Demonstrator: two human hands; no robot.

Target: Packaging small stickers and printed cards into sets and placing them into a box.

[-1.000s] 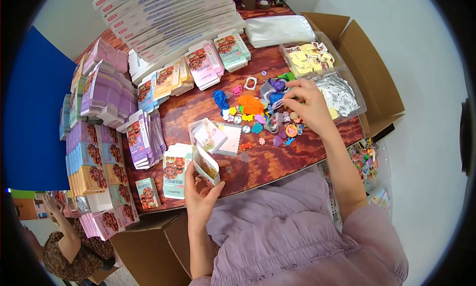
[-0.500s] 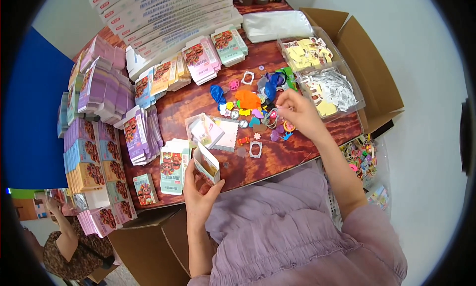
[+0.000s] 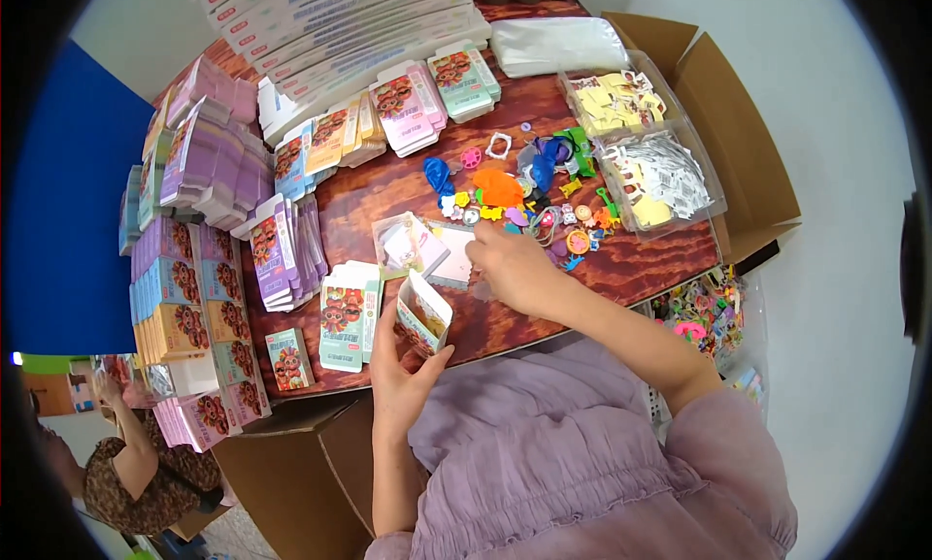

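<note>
At your far left, a co-worker [image 3: 146, 468] in a brown patterned top shows below the blue panel [image 3: 73, 211]. Next come the stacked small boxes [image 3: 184, 288], in purple, blue and orange, and the purple cartons [image 3: 280, 254] beside them. Near the table's edge lies a small green box [image 3: 289, 358]; to its right, a pile of green cartons [image 3: 349, 312] lies on the table [image 3: 359, 206].

Your left hand [image 3: 403, 378] is gripping the open box [image 3: 423, 314], thumb on one side, fingers on the other; its mouth is upward, just beside this pile. Something yellow shows inside, but I cannot tell what. Behind it lie the white cards [image 3: 451, 254].

Your right hand [image 3: 513, 269] is at the right end of these cards, fingers bent; I cannot tell if they hold something. The small colourful toys [image 3: 497, 187] are spread behind it. Further right stands the clear tray [image 3: 672, 106], with yellow cards and silvery packets in separate compartments, beside a brown cardboard box [image 3: 740, 138].
</note>
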